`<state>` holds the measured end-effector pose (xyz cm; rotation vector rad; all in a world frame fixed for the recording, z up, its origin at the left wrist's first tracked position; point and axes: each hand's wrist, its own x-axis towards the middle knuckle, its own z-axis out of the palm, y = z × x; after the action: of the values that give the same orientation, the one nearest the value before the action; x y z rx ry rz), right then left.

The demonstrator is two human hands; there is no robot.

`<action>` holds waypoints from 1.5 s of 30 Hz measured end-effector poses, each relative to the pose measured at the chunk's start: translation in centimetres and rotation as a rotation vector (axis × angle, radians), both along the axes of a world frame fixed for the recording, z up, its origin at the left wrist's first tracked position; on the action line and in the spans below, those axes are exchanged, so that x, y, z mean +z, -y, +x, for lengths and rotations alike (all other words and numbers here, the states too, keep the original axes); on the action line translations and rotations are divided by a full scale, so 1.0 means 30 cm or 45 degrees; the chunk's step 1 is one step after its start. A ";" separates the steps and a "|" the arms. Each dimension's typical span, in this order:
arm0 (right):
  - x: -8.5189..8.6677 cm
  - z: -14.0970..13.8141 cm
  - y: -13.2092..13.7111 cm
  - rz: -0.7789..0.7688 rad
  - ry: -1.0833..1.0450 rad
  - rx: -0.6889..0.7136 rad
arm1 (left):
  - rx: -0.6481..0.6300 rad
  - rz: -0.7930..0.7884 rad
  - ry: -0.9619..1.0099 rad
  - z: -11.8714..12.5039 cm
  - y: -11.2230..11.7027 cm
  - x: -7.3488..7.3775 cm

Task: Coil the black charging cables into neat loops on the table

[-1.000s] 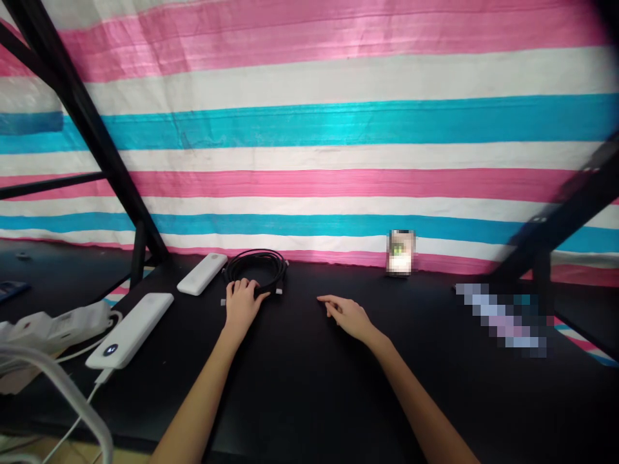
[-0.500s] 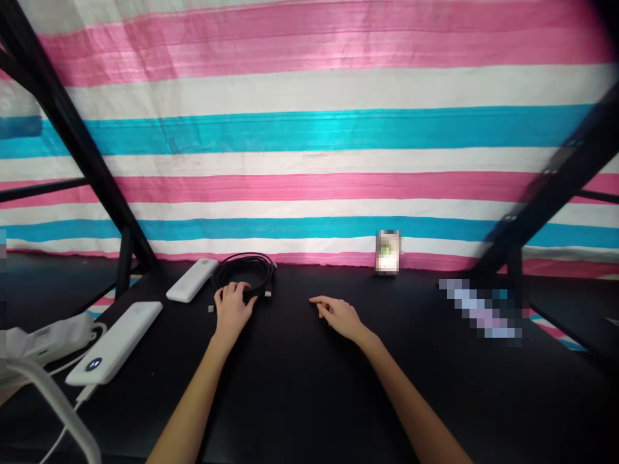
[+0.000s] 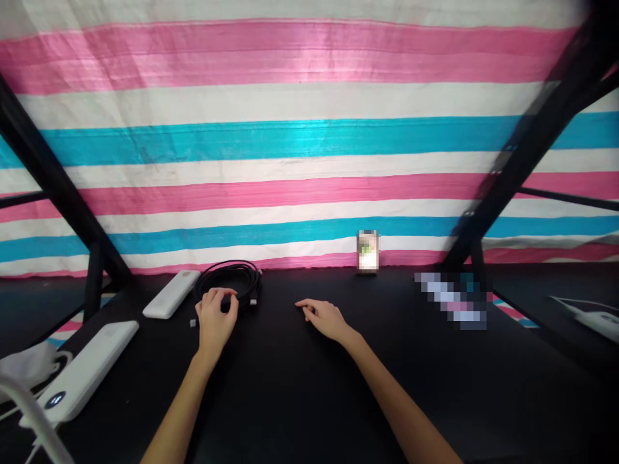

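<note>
A coiled black cable (image 3: pixel 231 278) lies on the black table (image 3: pixel 309 386) near the striped backdrop. My left hand (image 3: pixel 215 319) rests at the coil's near edge with its fingers curled round the cable. My right hand (image 3: pixel 325 317) lies on the bare table to the right of the coil, its forefinger stretched out toward the left and nothing in it.
Two white power banks lie left of the coil: one (image 3: pixel 171 293) close beside it, another (image 3: pixel 82 370) nearer me with a lit indicator and a white lead. Black frame struts (image 3: pixel 58 187) slant down at both sides. A small blurred object (image 3: pixel 367 251) stands against the striped tarpaulin.
The view has swung to the right, so everything sits further left in the picture. My left hand's fingers have curled tighter on the cable coil. My right hand has kept its pose.
</note>
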<state>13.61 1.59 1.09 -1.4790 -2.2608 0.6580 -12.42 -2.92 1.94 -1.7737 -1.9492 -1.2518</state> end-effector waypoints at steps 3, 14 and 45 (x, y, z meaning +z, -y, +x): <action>-0.002 0.000 0.000 -0.001 0.013 -0.008 | -0.036 -0.010 -0.014 0.013 -0.004 -0.011; 0.001 0.000 0.001 0.001 -0.004 -0.006 | -0.089 -0.035 -0.034 0.024 -0.007 -0.021; -0.010 -0.003 -0.001 0.033 -0.001 -0.031 | -0.122 0.014 -0.021 0.030 -0.003 -0.015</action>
<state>13.52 1.63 0.80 -1.4912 -2.2385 0.6196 -11.53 -2.85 1.48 -1.8868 -1.8648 -1.2705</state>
